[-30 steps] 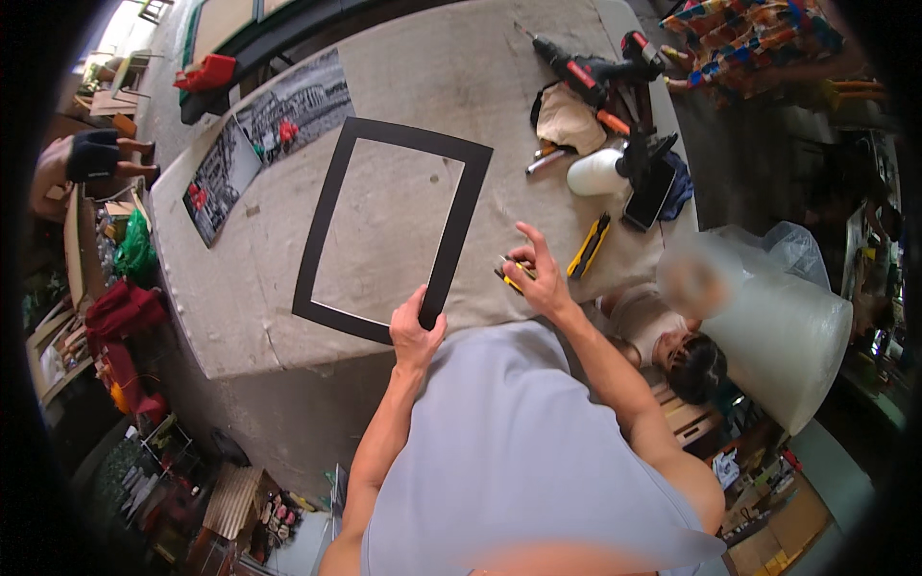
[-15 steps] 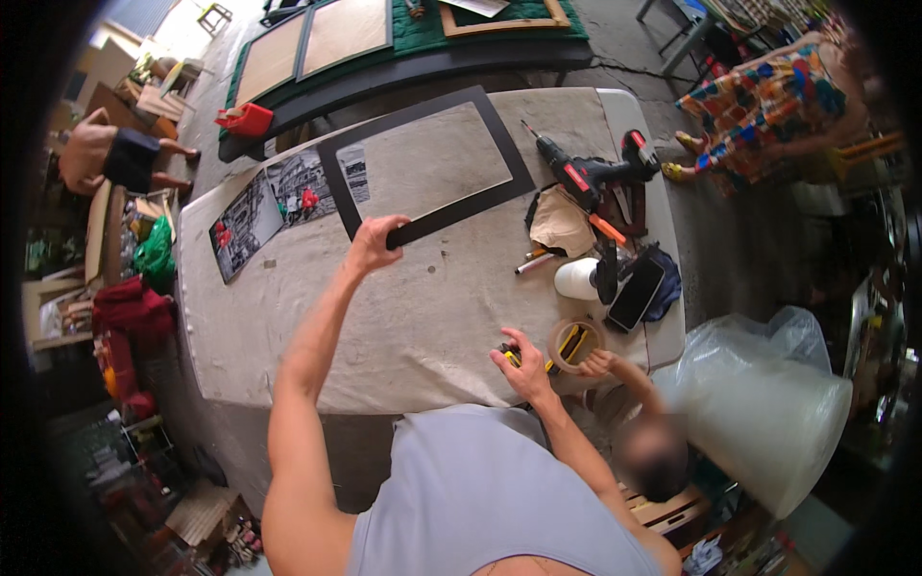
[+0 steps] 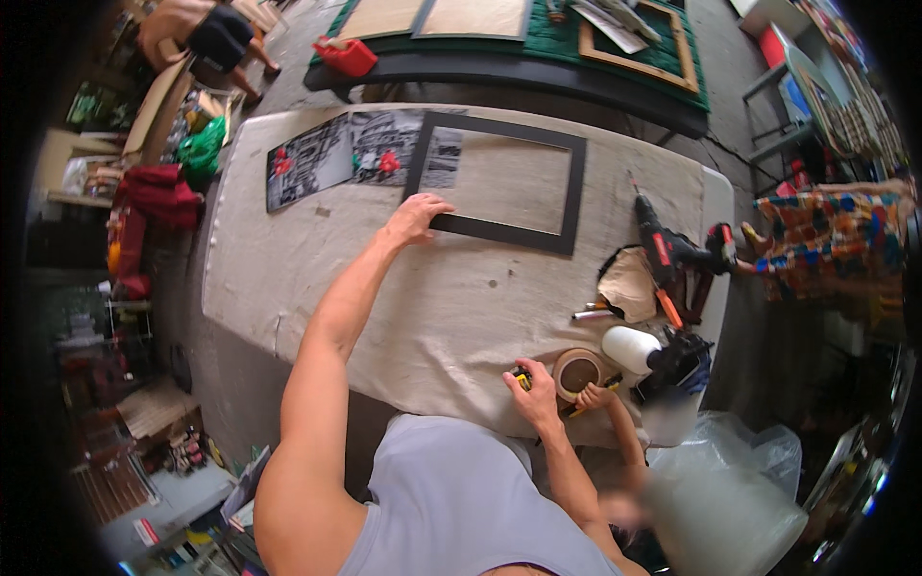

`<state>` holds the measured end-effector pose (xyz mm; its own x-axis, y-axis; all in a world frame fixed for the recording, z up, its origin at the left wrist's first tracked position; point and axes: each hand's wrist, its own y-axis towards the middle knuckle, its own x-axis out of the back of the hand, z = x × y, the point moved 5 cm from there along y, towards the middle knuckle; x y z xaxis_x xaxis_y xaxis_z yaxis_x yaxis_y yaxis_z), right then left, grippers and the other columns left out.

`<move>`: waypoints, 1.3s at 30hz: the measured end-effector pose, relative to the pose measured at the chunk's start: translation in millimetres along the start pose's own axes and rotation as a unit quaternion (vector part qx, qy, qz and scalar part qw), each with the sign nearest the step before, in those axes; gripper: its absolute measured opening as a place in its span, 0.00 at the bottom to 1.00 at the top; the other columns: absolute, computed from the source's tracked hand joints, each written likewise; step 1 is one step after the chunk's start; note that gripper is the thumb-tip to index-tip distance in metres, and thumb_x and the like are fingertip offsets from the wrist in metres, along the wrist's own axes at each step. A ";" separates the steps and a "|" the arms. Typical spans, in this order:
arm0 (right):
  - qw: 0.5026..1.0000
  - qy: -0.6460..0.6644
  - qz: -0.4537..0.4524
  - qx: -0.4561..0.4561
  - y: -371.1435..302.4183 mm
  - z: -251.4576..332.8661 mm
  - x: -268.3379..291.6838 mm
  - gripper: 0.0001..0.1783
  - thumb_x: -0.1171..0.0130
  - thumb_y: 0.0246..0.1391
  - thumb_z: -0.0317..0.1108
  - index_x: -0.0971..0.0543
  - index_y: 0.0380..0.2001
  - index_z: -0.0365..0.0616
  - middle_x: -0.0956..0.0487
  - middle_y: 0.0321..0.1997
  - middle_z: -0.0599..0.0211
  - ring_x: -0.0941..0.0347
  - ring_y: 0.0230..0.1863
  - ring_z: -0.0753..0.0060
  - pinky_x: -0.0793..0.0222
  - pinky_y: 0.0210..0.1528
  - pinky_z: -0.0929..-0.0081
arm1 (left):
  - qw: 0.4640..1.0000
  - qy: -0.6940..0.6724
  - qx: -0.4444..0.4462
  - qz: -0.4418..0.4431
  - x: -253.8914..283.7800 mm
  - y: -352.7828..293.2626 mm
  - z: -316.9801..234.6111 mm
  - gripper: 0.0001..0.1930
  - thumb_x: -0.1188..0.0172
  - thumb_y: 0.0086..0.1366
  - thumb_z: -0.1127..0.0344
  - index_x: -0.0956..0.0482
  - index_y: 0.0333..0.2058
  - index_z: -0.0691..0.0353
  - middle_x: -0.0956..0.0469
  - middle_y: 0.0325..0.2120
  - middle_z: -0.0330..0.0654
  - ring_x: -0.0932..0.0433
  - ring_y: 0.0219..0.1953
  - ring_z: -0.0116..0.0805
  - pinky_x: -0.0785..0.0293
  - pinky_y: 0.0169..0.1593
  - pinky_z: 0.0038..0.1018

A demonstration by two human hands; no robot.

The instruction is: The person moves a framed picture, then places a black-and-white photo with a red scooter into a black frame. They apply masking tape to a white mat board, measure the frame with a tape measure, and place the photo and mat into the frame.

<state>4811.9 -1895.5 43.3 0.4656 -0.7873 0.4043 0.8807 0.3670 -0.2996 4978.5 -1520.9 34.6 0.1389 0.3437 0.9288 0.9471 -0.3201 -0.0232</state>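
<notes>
My left hand grips the lower left corner of a black picture frame with no panel in it. Through the opening I see the cloth and part of a print. Folded black-and-white prints with red spots lie to the left, partly under the frame. Near the table's front edge, my right hand is closed round a small black-and-yellow tape measure. Just right of it lies a roll of tan tape. Another person's small hand holds a thin yellow-and-black tool beside the roll.
A cordless drill, a tan pouch, pens and a white bottle crowd the table's right side. Beyond stands a green-topped bench with frames and a red container. A plastic-wrapped roll stands at the lower right.
The view has turned, shifting the scene. The black frame lies straighter and overlaps the prints more, with my left hand still on its corner. The other person's hand has pulled the yellow tool out of the tape roll.
</notes>
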 end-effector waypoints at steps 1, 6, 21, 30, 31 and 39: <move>1.000 -0.020 0.002 0.004 4.0 4.4 -4.0 0.24 0.32 0.49 0.45 0.22 0.45 0.41 0.22 0.40 0.54 0.24 0.43 0.52 0.30 0.46 0.60 | 0.998 -0.024 0.040 -0.029 2.5 -7.6 5.1 0.32 0.31 0.40 0.67 0.23 0.50 0.53 0.23 0.48 0.45 0.27 0.53 0.47 0.29 0.56 0.40; 0.968 -0.217 -0.092 0.089 18.5 37.5 -27.9 0.28 0.30 0.45 0.46 0.24 0.48 0.46 0.27 0.43 0.55 0.30 0.47 0.52 0.36 0.50 0.56 | 0.960 0.004 0.210 -0.185 23.8 -80.4 91.5 0.36 0.27 0.43 0.53 0.24 0.53 0.55 0.24 0.50 0.47 0.28 0.55 0.48 0.32 0.59 0.40; 0.900 -0.341 -0.270 -0.015 36.8 41.6 -90.8 0.30 0.33 0.33 0.39 0.26 0.46 0.49 0.28 0.48 0.61 0.35 0.54 0.52 0.41 0.58 0.54 | 0.657 -0.042 0.744 -0.119 95.4 -254.1 367.8 0.59 0.24 0.33 0.34 0.38 0.63 0.57 0.40 0.63 0.53 0.39 0.64 0.56 0.38 0.63 0.52; 0.882 -0.359 -0.304 -0.029 39.3 42.8 -97.1 0.27 0.35 0.34 0.36 0.25 0.44 0.48 0.27 0.45 0.59 0.34 0.50 0.50 0.39 0.56 0.55 | 0.635 -0.093 0.758 -0.118 97.5 -273.4 399.4 0.60 0.21 0.30 0.38 0.39 0.64 0.50 0.39 0.64 0.50 0.38 0.64 0.53 0.38 0.63 0.51; 0.880 -0.362 -0.307 -0.027 39.4 37.7 -95.2 0.28 0.35 0.34 0.36 0.25 0.45 0.49 0.27 0.45 0.60 0.34 0.51 0.50 0.39 0.56 0.55 | 0.641 -0.113 0.750 -0.115 89.0 -280.7 416.0 0.60 0.21 0.29 0.39 0.39 0.64 0.50 0.38 0.63 0.50 0.38 0.64 0.52 0.38 0.63 0.51; 0.874 -0.350 -0.335 -0.046 40.0 34.7 -97.5 0.26 0.38 0.34 0.35 0.24 0.44 0.50 0.28 0.45 0.61 0.34 0.51 0.51 0.38 0.55 0.54 | 0.636 -0.127 0.751 -0.120 85.0 -280.7 424.4 0.59 0.19 0.28 0.46 0.37 0.61 0.63 0.30 0.57 0.52 0.30 0.58 0.49 0.34 0.61 0.46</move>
<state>4804.8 -1786.9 21.9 -0.1847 -0.3028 0.9350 0.9801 -0.1274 0.1524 4847.2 -1027.2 -36.9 -0.2007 0.4151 0.8874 0.1306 0.9090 -0.3957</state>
